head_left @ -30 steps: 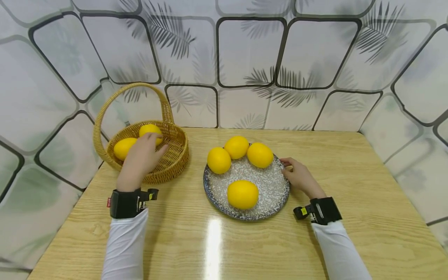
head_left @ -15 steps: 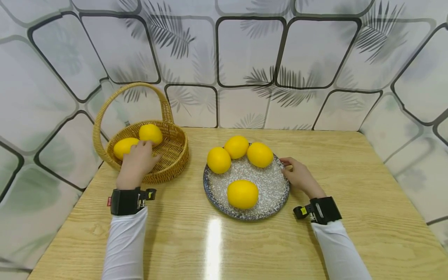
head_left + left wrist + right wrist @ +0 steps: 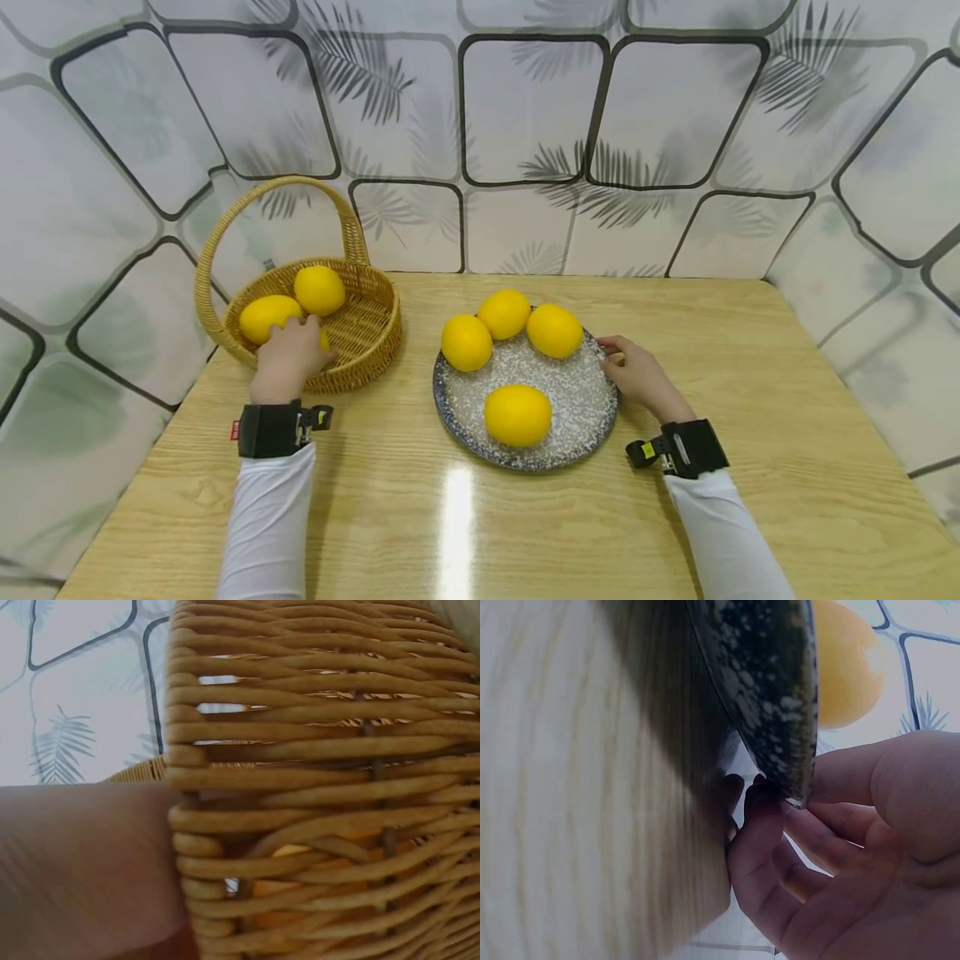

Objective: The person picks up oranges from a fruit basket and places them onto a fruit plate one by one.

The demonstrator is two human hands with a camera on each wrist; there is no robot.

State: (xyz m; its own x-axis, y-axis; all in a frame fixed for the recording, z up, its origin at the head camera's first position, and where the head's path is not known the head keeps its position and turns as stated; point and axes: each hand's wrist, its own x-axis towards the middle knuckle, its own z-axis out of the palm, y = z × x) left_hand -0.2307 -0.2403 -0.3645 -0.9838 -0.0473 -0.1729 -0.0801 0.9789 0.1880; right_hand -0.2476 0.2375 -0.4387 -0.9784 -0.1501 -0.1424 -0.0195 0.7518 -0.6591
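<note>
My left hand (image 3: 291, 354) reaches over the near rim of the wicker basket (image 3: 386, 333), its fingers curled over a lemon (image 3: 324, 340) that is mostly hidden beneath them. Two more lemons lie in the basket, one (image 3: 270, 318) at the left beside my fingers, the other (image 3: 319, 290) farther back. In the left wrist view, the basket's woven side (image 3: 322, 765) hides my fingers. My right hand (image 3: 637, 377) grips the right rim of the speckled plate (image 3: 570, 408); the right wrist view has the thumb above the rim and fingers (image 3: 761, 847) beneath it.
Three lemons cluster along the plate's back edge, including a left one (image 3: 467, 342) and a right one (image 3: 555, 331). Another lemon (image 3: 517, 415) lies near its front. The basket's tall handle (image 3: 217, 242) arches at the left. A patterned backdrop (image 3: 532, 117) stands behind the wooden table (image 3: 540, 533).
My left hand has drawn back toward the basket's near side and lowered, uncovering the rear lemon. Yellow of another lemon now shows beside its fingers. The right hand keeps its place on the plate.
</note>
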